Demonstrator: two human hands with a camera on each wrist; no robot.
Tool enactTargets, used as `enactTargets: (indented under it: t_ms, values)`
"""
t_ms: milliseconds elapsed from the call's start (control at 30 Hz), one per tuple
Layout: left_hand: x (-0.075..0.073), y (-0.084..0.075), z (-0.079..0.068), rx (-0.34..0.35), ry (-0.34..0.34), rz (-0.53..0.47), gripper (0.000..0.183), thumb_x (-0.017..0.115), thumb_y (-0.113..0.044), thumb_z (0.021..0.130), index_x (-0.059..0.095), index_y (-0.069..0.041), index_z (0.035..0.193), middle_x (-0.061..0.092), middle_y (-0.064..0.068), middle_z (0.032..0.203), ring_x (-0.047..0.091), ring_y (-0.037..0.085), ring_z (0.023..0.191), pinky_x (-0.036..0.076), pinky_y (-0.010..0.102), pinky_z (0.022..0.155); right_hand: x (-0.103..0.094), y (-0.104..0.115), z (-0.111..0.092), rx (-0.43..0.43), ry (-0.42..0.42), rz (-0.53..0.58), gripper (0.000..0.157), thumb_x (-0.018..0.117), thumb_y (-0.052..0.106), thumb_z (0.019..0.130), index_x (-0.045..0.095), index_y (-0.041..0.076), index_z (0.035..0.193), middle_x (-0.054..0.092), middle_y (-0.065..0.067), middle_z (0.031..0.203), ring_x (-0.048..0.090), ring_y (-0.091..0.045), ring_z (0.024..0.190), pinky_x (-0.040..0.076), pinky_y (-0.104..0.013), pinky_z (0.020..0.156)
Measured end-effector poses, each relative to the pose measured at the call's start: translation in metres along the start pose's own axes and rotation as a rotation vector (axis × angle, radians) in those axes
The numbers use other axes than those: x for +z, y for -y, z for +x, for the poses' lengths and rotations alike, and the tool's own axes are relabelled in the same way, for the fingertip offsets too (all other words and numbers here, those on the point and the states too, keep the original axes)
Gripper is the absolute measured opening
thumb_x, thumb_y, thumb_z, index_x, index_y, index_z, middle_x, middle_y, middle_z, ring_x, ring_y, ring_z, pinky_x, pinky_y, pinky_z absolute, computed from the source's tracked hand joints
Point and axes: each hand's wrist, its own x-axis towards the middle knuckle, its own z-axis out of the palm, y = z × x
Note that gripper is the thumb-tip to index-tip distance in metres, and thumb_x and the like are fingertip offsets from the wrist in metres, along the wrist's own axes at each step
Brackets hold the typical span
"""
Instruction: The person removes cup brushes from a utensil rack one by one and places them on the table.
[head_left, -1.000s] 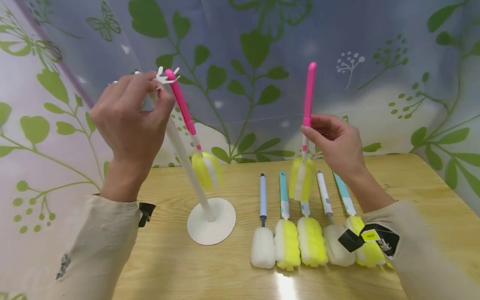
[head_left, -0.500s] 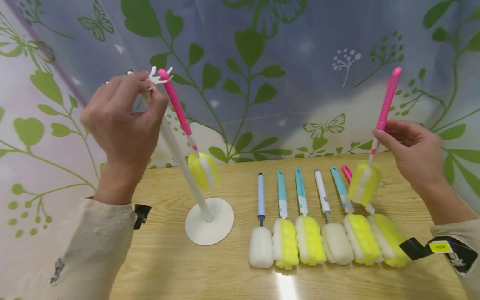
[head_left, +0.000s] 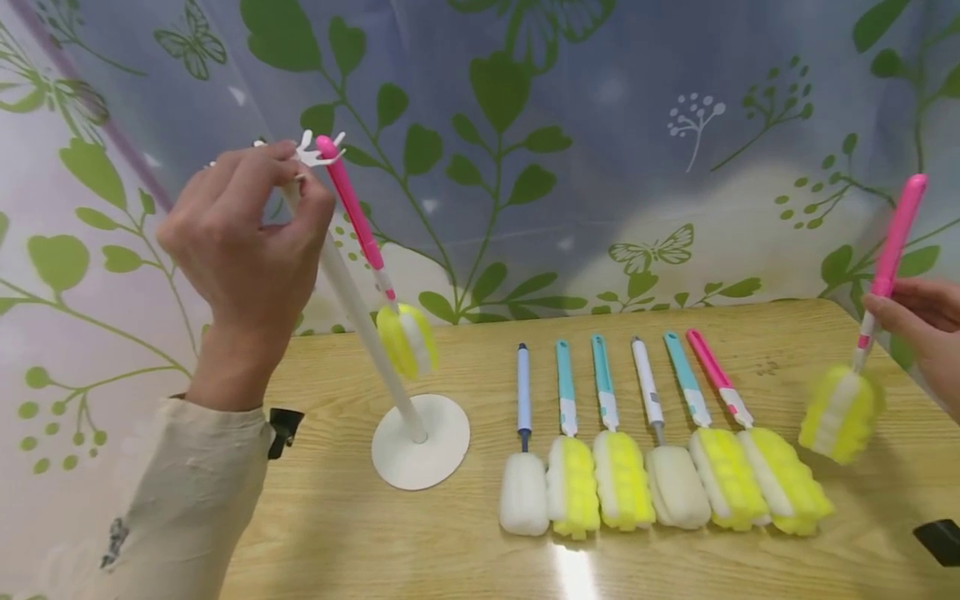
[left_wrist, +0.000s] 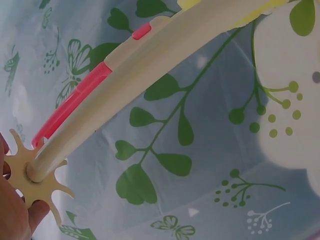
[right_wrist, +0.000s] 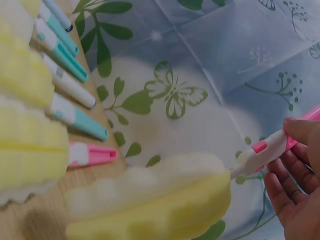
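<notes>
My left hand grips the hooked top of a white stand, whose round base rests on the table. From one of its hooks hangs a pink-handled sponge brush with a yellow and white head. At the far right, my right hand pinches a second pink-handled sponge brush near the lower end of its handle. Its yellow and white head points down above the table. In the left wrist view, fingers hold the star-shaped hook plate. The right wrist view shows the held brush's sponge head close up.
A row of several sponge brushes lies on the wooden table: a blue-handled one at the left, teal-handled ones, a white-handled one and a pink-handled one at the right end. A leaf-patterned cloth hangs behind.
My right hand has carried its pink-handled brush from above the row to the far right and slightly lower. My left hand stays on the stand's top, and the hanging brush keeps its place.
</notes>
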Motion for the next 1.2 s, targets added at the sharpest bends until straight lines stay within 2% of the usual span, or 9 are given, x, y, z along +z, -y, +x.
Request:
enactTargets:
  t_ms: [200, 433, 600, 700, 767, 867, 967, 1033, 1200]
  values:
    - [0.002, -0.001, -0.001, -0.002, 0.001, 0.003, 0.018, 0.057, -0.012, 0.075, 0.068, -0.002, 0.065, 0.072, 0.003, 0.076, 0.066, 0.029, 0.065, 0.04, 0.046, 0.054, -0.016, -0.022, -0.01, 0.032, 0.021, 0.04, 0.032, 0.061, -0.005, 0.088, 0.07, 0.026, 0.089, 0.066, 0.02, 0.078, 0.06, 0.01, 0.066, 0.044, -0.004, 0.061]
    - [0.001, 0.001, -0.001, -0.012, -0.009, 0.012, 0.019, 0.057, -0.012, 0.075, 0.068, -0.001, 0.065, 0.072, 0.003, 0.075, 0.065, 0.03, 0.064, 0.037, 0.043, 0.054, -0.019, -0.027, -0.02, 0.113, 0.1, -0.16, 0.038, 0.063, 0.002, 0.088, 0.062, 0.041, 0.088, 0.06, 0.027, 0.074, 0.057, 0.012, 0.063, 0.043, -0.004, 0.057]
    - [0.002, 0.001, -0.001, -0.007, -0.022, 0.003, 0.019, 0.057, -0.012, 0.075, 0.068, -0.001, 0.064, 0.071, 0.004, 0.074, 0.065, 0.029, 0.064, 0.037, 0.045, 0.053, -0.015, -0.027, -0.026, 0.191, 0.144, -0.326, 0.029, 0.063, 0.017, 0.091, 0.053, 0.044, 0.091, 0.054, 0.033, 0.073, 0.053, 0.012, 0.061, 0.041, -0.008, 0.055]
    - [0.002, 0.001, 0.0, -0.004, -0.028, 0.007, 0.019, 0.057, -0.012, 0.074, 0.067, 0.0, 0.064, 0.071, 0.005, 0.073, 0.064, 0.03, 0.063, 0.036, 0.045, 0.052, -0.012, -0.027, -0.024, 0.271, 0.194, -0.442, 0.013, 0.06, 0.031, 0.093, 0.057, 0.031, 0.105, 0.049, 0.037, 0.074, 0.051, 0.013, 0.063, 0.039, -0.018, 0.06]
    - [0.002, 0.0, 0.0, -0.004, -0.031, 0.008, 0.019, 0.057, -0.012, 0.074, 0.067, -0.001, 0.064, 0.071, 0.004, 0.073, 0.064, 0.03, 0.062, 0.036, 0.045, 0.052, -0.011, -0.029, -0.021, 0.309, 0.232, -0.512, 0.035, 0.058, 0.038, 0.093, 0.058, 0.015, 0.119, 0.046, 0.037, 0.075, 0.05, 0.013, 0.063, 0.039, -0.025, 0.062]
    - [0.002, 0.0, -0.001, -0.002, -0.029, 0.003, 0.018, 0.057, -0.012, 0.074, 0.066, -0.002, 0.062, 0.072, 0.003, 0.074, 0.064, 0.031, 0.061, 0.034, 0.042, 0.051, -0.006, -0.032, -0.016, 0.33, 0.298, -0.591, 0.064, 0.056, 0.044, 0.092, 0.048, -0.008, 0.128, 0.058, 0.023, 0.077, 0.056, 0.004, 0.065, 0.042, -0.033, 0.062]
    - [0.001, 0.001, -0.002, 0.0, -0.03, 0.001, 0.018, 0.057, -0.012, 0.074, 0.066, -0.003, 0.062, 0.071, 0.003, 0.074, 0.062, 0.033, 0.058, 0.031, 0.038, 0.051, 0.0, -0.038, -0.009, 0.301, 0.388, -0.654, 0.067, 0.055, 0.046, 0.092, 0.048, -0.011, 0.125, 0.068, -0.012, 0.089, 0.065, -0.019, 0.072, 0.047, -0.036, 0.058]
    - [0.001, 0.002, -0.003, 0.005, -0.03, -0.001, 0.018, 0.057, -0.012, 0.074, 0.065, -0.003, 0.062, 0.071, 0.003, 0.074, 0.061, 0.033, 0.057, 0.03, 0.037, 0.051, 0.003, -0.043, -0.005, 0.291, 0.465, -0.657, 0.069, 0.055, 0.046, 0.093, 0.048, -0.014, 0.125, 0.063, -0.03, 0.102, 0.065, -0.033, 0.078, 0.05, -0.042, 0.059]
    - [0.001, 0.003, -0.002, 0.022, -0.029, -0.012, 0.017, 0.056, -0.012, 0.074, 0.065, -0.003, 0.062, 0.071, 0.003, 0.074, 0.061, 0.032, 0.057, 0.032, 0.041, 0.05, 0.009, -0.058, 0.002, 0.311, 0.603, -0.625, 0.07, 0.055, 0.044, 0.093, 0.046, -0.018, 0.124, 0.063, -0.03, 0.105, 0.066, -0.032, 0.081, 0.054, -0.045, 0.067]
